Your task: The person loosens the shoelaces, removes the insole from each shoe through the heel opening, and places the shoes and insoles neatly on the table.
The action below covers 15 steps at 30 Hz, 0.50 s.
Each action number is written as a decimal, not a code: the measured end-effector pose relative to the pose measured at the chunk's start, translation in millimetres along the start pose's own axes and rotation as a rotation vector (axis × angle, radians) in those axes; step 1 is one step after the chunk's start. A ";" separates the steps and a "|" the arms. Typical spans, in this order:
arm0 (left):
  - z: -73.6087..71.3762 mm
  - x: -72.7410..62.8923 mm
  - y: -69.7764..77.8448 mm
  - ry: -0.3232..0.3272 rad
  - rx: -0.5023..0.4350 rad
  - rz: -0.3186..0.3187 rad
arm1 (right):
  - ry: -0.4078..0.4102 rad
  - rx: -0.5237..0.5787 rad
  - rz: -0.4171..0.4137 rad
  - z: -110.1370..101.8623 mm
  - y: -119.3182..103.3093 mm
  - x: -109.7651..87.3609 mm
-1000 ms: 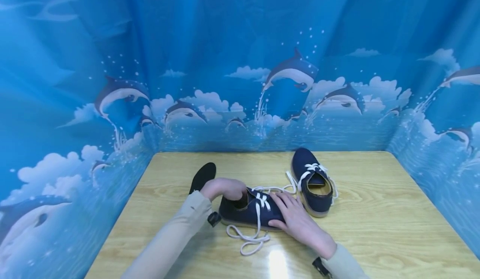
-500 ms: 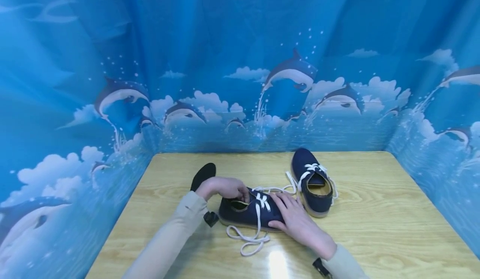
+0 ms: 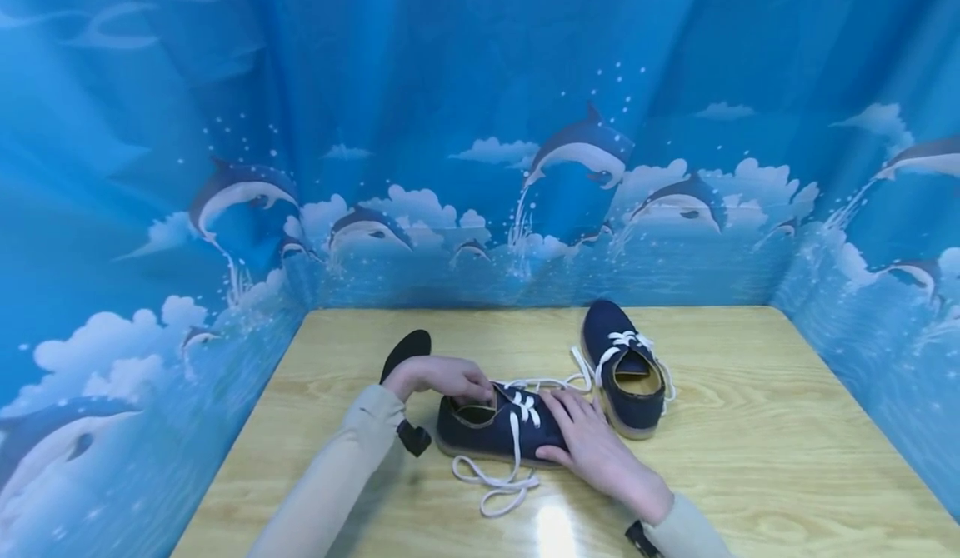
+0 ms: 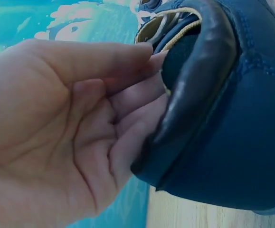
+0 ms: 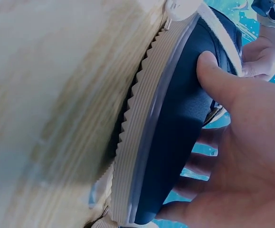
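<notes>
A navy lace-up shoe (image 3: 480, 435) with white laces lies sideways on the table, its toe to the right. My left hand (image 3: 448, 376) is at its ankle opening, thumb and fingers closed on the far collar edge near the tongue. In the left wrist view the padded heel collar (image 4: 194, 90) hides the fingertips. My right hand (image 3: 596, 450) holds the toe end, thumb on the near side and fingers over the far side. The right wrist view shows that thumb against the navy upper (image 5: 175, 123). Inside the opening it is dark.
A matching navy shoe (image 3: 626, 366) stands at the right, toe pointing away. Behind my left wrist lies a black insole (image 3: 407, 351). A loose white lace (image 3: 501, 488) trails in front of the held shoe. A blue dolphin-print curtain (image 3: 465, 125) borders the wooden table (image 3: 765, 425).
My left hand has drawn back up and slightly left from inside the shoe, and its fingers are now at the far collar edge. The right hand and the shoe have stayed in place.
</notes>
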<state>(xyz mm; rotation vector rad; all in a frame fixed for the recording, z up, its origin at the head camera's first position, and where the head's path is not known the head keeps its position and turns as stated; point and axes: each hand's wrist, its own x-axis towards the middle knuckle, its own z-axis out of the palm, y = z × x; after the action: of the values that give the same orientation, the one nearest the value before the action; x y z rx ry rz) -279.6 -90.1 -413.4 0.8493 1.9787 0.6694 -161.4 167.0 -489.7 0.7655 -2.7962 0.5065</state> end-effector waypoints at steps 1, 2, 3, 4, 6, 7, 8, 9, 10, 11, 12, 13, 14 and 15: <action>-0.1 -0.2 -1.4 -0.008 -0.022 0.008 | -0.001 -0.001 0.000 0.5 -0.3 -0.3; -0.1 -0.4 -2.5 -0.011 -0.034 0.012 | -0.001 -0.001 -0.001 0.8 -0.6 -0.6; 0.2 -0.3 -3.6 -0.011 -0.039 0.014 | -0.001 -0.003 0.000 1.2 -0.7 -0.8; 0.6 -0.2 -4.5 -0.009 -0.039 0.013 | 0.000 -0.003 0.000 1.5 -0.7 -1.1; 1.6 0.1 -5.9 0.016 -0.044 0.012 | 0.002 0.000 0.001 1.6 -0.9 -1.5; 2.2 0.4 -6.2 0.032 -0.046 0.008 | 0.002 0.001 0.004 1.6 -0.9 -1.4; 2.7 0.6 -6.5 0.049 -0.046 0.010 | 0.002 0.002 0.005 1.6 -0.9 -1.3; 3.2 0.9 -6.9 0.067 -0.048 0.015 | 0.001 0.001 0.007 1.6 -1.0 -1.2; 3.7 1.1 -7.2 0.086 -0.050 0.019 | 0.000 0.000 0.010 1.6 -1.1 -0.9; 4.0 1.1 -7.3 0.106 -0.054 0.026 | 0.000 -0.002 0.012 1.5 -1.2 -0.6; 4.4 1.3 -7.6 0.124 -0.057 0.027 | -0.001 -0.005 0.015 1.6 -1.4 -0.3; 4.7 1.4 -7.8 0.142 -0.066 0.030 | -0.001 -0.006 0.017 1.6 -1.7 0.0; 5.0 1.4 -8.2 0.157 -0.077 0.033 | 0.000 -0.007 0.019 1.7 -1.9 0.2; 5.4 1.4 -8.8 0.172 -0.088 0.034 | 0.000 -0.010 0.021 1.9 -2.1 0.4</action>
<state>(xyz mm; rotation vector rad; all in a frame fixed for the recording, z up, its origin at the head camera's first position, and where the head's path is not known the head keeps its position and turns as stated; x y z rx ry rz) -278.2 -93.8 -423.0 0.7964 2.0741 0.8687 -160.8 164.5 -490.8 0.7348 -2.8074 0.4961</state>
